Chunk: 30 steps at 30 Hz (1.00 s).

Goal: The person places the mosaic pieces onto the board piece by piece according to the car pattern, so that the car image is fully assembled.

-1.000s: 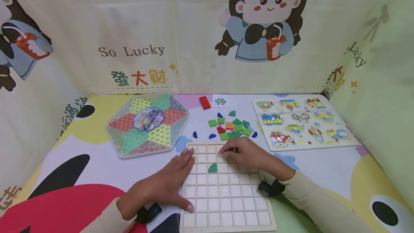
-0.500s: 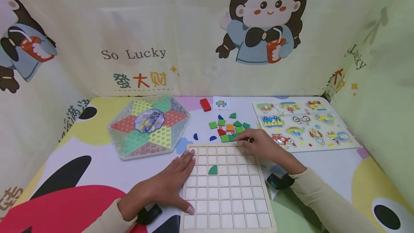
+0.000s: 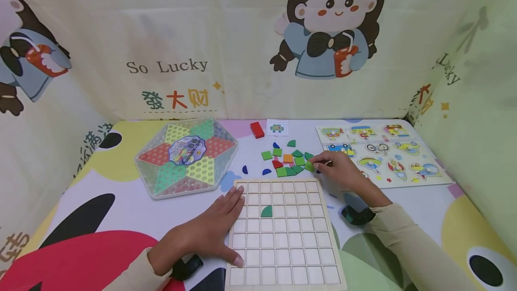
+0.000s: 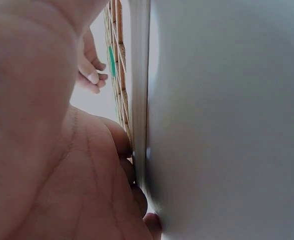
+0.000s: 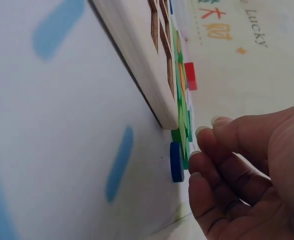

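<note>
A wooden grid board (image 3: 284, 288) lies flat in front of me, with one green quarter-circle piece (image 3: 266, 211) in a cell. My left hand (image 3: 210, 228) rests along its left edge, fingers extended and thumb spread toward the near end. Beyond the board, my right hand (image 3: 343, 169) has its fingertips at a light green square piece (image 3: 308, 166). The right wrist view shows that thumb and fingers (image 5: 207, 200) bent close together; whether they pinch the square is unclear. Around it lie more green squares, dark green quarter-circles (image 3: 297, 169), an orange square (image 3: 288, 158) and a red piece (image 3: 277, 164).
A pattern card (image 3: 277, 127) and a red box (image 3: 256, 130) lie at the back. On the left is a hexagonal Chinese checkers set (image 3: 186, 158); on the right, a vehicle puzzle board (image 3: 383, 154). Blue half-circles (image 3: 266, 172) lie beyond the grid board. Printed cloth hangs behind.
My right hand has moved from above the grid board's far rows, past the dark green pieces, to the light green square at the right of the pile. The left hand has stayed put.
</note>
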Tool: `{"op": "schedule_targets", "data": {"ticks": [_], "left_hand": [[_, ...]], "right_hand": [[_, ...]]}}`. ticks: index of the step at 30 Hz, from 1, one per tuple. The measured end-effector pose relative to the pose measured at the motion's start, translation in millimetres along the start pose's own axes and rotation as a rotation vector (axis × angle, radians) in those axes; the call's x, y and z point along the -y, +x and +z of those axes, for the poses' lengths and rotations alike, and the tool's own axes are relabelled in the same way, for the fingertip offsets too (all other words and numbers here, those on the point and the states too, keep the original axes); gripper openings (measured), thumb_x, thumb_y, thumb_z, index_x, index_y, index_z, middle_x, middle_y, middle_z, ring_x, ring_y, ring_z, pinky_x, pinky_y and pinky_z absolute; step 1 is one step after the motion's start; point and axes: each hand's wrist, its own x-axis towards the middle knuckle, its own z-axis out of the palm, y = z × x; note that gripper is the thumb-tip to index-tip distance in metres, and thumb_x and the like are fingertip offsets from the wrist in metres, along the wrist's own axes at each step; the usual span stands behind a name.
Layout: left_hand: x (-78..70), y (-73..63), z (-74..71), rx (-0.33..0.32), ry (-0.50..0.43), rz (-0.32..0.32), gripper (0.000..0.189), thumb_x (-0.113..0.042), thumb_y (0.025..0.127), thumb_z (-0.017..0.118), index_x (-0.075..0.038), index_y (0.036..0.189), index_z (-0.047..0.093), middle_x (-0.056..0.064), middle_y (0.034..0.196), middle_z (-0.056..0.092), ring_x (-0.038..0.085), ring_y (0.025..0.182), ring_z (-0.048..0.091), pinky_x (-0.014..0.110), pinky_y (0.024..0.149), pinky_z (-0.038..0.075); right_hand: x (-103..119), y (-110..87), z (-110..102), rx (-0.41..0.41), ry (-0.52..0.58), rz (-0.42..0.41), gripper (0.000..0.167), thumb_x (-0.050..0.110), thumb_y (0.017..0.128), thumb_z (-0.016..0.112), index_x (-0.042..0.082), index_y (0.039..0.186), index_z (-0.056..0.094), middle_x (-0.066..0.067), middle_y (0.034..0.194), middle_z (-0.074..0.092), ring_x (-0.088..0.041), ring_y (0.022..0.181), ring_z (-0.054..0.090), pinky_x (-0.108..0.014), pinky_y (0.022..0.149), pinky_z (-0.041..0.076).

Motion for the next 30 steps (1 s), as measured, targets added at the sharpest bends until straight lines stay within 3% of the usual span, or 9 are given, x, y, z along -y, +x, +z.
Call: {"op": "schedule_targets", "data": {"ticks": [8, 20, 30], "left_hand": [[1.3, 1.3, 1.2, -0.003, 0.005, 0.008, 0.126, -0.074, 0.068, 0.07, -0.005, 0.156, 0.011, 0.005, 0.163, -0.009, 0.023, 0.147, -0.012, 0.052, 0.115, 0.004], [2.1, -0.8, -0.1, -0.005, 0.007, 0.004, 0.127, -0.075, 0.068, 0.069, -0.005, 0.156, 0.011, 0.005, 0.163, -0.009, 0.023, 0.146, -0.012, 0.051, 0.116, 0.004], [2.8, -0.4, 1.0, -0.004, 0.024, 0.012, 0.126, -0.074, 0.068, 0.069, -0.005, 0.156, 0.012, 0.005, 0.163, -0.008, 0.023, 0.147, -0.011, 0.051, 0.116, 0.004]], "right_hand": [[-2, 4.7, 1, -0.021, -0.015, 0.032, 0.019, 0.004, 0.094, 0.062, 0.006, 0.11, 0.073, -0.009, 0.107, 0.068, -0.022, 0.085, 0.059, -0.032, 0.069, 0.049], [-3, 10.4, 12, -0.032, 0.006, -0.001, 0.016, 0.002, 0.093, 0.063, 0.001, 0.107, 0.072, -0.009, 0.103, 0.067, -0.021, 0.086, 0.061, -0.034, 0.073, 0.049], [-1, 12.6, 15, -0.014, -0.032, 0.052, 0.021, 0.005, 0.09, 0.068, 0.002, 0.11, 0.072, -0.008, 0.1, 0.064, -0.022, 0.09, 0.06, -0.037, 0.076, 0.048]]}}
